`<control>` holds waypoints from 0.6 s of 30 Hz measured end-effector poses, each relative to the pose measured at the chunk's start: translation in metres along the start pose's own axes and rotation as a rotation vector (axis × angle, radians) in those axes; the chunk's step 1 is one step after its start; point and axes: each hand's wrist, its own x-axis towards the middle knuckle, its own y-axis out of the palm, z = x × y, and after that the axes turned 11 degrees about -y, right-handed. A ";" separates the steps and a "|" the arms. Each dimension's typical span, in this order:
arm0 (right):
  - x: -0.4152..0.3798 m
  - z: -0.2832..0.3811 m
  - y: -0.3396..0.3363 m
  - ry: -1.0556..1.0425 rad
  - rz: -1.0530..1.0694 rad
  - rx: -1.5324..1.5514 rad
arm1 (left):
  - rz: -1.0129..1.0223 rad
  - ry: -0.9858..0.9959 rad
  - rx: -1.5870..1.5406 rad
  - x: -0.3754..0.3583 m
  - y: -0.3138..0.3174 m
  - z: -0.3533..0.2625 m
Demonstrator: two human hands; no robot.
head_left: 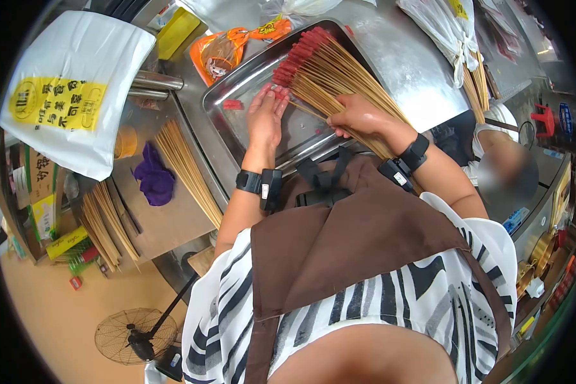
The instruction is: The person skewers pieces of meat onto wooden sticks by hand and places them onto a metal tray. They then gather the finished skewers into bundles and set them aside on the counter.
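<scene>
A steel tray [219,131] lies in front of me, with a fanned row of bamboo skewers [358,70] along its right side. Red pieces that look like meat [301,51] cover the skewers' far ends. My left hand [267,112], over the tray, pinches a red piece [279,90] at the tip of one skewer. Closed around that skewer's [310,111] shaft is my right hand [358,116], which rests against the other sticks. A loose red piece [233,104] sits on the tray's left part.
Behind the tray lies an orange food packet [221,56]. Bare skewers [189,173] and a purple cloth-like item [153,176] are on the left table. A white bag [77,57] stands at upper left. Bagged skewers [445,32] lie at upper right, near another person [493,150].
</scene>
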 end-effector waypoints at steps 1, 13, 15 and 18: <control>0.000 0.000 0.001 -0.005 0.008 -0.005 | -0.001 0.008 0.013 -0.001 0.000 -0.001; 0.001 0.000 0.003 0.009 -0.052 -0.042 | -0.085 0.084 0.032 -0.001 0.008 0.010; 0.000 0.002 0.003 0.004 -0.063 -0.054 | -0.095 0.082 0.021 0.000 0.011 0.014; 0.002 -0.002 0.001 -0.001 -0.074 -0.079 | -0.090 0.076 0.006 0.002 0.011 0.020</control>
